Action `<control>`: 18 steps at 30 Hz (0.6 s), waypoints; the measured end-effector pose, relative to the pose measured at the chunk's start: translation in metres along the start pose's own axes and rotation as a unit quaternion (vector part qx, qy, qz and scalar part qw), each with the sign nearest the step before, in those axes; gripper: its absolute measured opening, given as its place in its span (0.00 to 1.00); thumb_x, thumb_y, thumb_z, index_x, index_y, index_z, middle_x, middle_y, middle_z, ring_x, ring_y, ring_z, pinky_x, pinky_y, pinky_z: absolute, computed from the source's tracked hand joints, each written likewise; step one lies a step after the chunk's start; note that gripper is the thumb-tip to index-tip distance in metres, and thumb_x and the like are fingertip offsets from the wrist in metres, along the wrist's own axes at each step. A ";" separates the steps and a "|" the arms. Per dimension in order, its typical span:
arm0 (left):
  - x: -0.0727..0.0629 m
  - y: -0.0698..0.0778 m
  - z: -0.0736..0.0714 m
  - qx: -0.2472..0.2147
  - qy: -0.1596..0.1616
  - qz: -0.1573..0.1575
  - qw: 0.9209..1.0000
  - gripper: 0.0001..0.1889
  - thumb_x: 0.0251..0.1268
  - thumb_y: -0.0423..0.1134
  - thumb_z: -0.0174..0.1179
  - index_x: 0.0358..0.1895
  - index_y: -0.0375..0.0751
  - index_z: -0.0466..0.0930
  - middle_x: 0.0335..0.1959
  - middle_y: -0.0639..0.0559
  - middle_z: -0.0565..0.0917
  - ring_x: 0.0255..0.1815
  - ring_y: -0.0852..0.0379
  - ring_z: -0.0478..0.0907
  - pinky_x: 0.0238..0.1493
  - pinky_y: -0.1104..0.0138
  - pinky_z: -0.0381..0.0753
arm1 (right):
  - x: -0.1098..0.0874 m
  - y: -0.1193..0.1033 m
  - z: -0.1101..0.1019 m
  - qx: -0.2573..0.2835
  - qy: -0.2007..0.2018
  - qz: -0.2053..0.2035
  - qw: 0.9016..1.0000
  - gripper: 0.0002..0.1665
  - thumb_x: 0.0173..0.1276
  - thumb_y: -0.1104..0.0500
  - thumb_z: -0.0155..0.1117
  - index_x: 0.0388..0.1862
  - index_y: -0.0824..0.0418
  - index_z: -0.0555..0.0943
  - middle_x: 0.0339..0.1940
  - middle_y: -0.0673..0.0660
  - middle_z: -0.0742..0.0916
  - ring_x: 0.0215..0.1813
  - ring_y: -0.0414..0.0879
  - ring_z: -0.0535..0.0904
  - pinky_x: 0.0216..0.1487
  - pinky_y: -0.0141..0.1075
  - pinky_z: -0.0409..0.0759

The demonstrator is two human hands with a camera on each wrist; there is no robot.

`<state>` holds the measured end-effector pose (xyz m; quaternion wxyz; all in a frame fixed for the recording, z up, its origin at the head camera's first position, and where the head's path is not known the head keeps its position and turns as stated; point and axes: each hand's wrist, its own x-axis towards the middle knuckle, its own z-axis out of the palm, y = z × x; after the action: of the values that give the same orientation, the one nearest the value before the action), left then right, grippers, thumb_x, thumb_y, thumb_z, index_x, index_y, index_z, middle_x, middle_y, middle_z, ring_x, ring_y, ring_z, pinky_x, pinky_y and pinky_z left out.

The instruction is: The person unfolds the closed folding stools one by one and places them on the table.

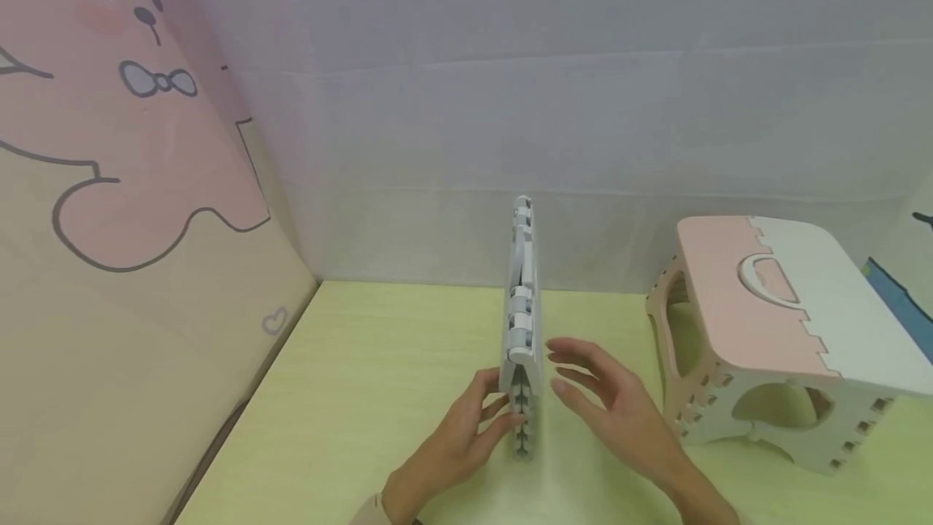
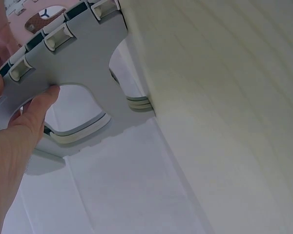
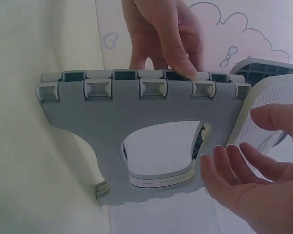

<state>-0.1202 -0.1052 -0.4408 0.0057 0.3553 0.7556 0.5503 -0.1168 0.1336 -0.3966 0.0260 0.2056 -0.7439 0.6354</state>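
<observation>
A grey-white folding stool (image 1: 521, 322), folded flat, stands on edge on the table, its hinged edges showing in the head view. My left hand (image 1: 466, 432) grips its near end. In the right wrist view, the left thumb (image 3: 185, 66) lies over the hinged edge of the stool's grey leg panel (image 3: 107, 117). The left wrist view shows a fingertip (image 2: 53, 92) at the oval cutout. My right hand (image 1: 619, 403) is just right of the stool, fingers loosely bent and thumb apart, with nothing held.
On the right stands an unfolded pink-and-white stool (image 1: 736, 306) with a handle slot in its top. The yellow-green table (image 1: 364, 363) meets a pale cloth backdrop (image 1: 408, 128) behind. A printed pink panel (image 1: 168, 152) borders the left side.
</observation>
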 end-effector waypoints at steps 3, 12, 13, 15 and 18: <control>0.000 0.000 0.000 -0.009 -0.003 -0.013 1.000 0.24 0.78 0.35 0.57 0.70 0.38 0.59 0.69 0.40 0.71 0.71 0.47 0.71 0.68 0.61 0.75 | -0.002 0.004 0.002 -0.002 -0.003 0.001 1.000 0.24 0.74 0.64 0.66 0.67 0.65 0.75 0.67 0.61 0.80 0.66 0.44 0.78 0.65 0.38 0.80; 0.001 0.000 0.000 -0.020 0.000 -0.024 1.000 0.25 0.77 0.35 0.58 0.70 0.39 0.60 0.68 0.41 0.72 0.71 0.48 0.71 0.68 0.61 0.75 | -0.008 0.010 0.007 -0.012 -0.016 0.010 1.000 0.25 0.74 0.62 0.66 0.67 0.65 0.74 0.66 0.57 0.80 0.66 0.58 0.78 0.66 0.45 0.80; 0.001 0.000 0.000 -0.021 0.001 -0.024 0.999 0.25 0.77 0.35 0.58 0.70 0.39 0.60 0.68 0.41 0.72 0.71 0.48 0.71 0.68 0.61 0.75 | -0.008 0.011 0.008 -0.011 -0.016 0.012 1.000 0.25 0.74 0.62 0.67 0.67 0.65 0.74 0.66 0.57 0.80 0.66 0.58 0.78 0.66 0.45 0.80; 0.000 0.000 0.000 -0.022 0.000 -0.023 0.999 0.24 0.77 0.35 0.58 0.70 0.39 0.60 0.68 0.41 0.72 0.71 0.48 0.71 0.68 0.61 0.75 | -0.009 0.012 0.009 -0.008 -0.017 0.019 1.000 0.25 0.74 0.62 0.67 0.67 0.63 0.75 0.66 0.57 0.80 0.66 0.58 0.78 0.66 0.44 0.80; 0.000 -0.001 0.000 -0.024 -0.001 -0.018 1.000 0.25 0.78 0.35 0.57 0.70 0.39 0.59 0.69 0.41 0.71 0.71 0.48 0.70 0.68 0.61 0.75 | -0.010 0.014 0.010 -0.007 -0.018 0.034 0.999 0.24 0.74 0.59 0.67 0.67 0.59 0.75 0.66 0.56 0.80 0.65 0.53 0.78 0.67 0.43 0.79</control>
<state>-0.1206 -0.1053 -0.4415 0.0251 0.3414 0.7484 0.5680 -0.1100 0.1285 -0.4142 -0.0081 0.1912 -0.7554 0.6267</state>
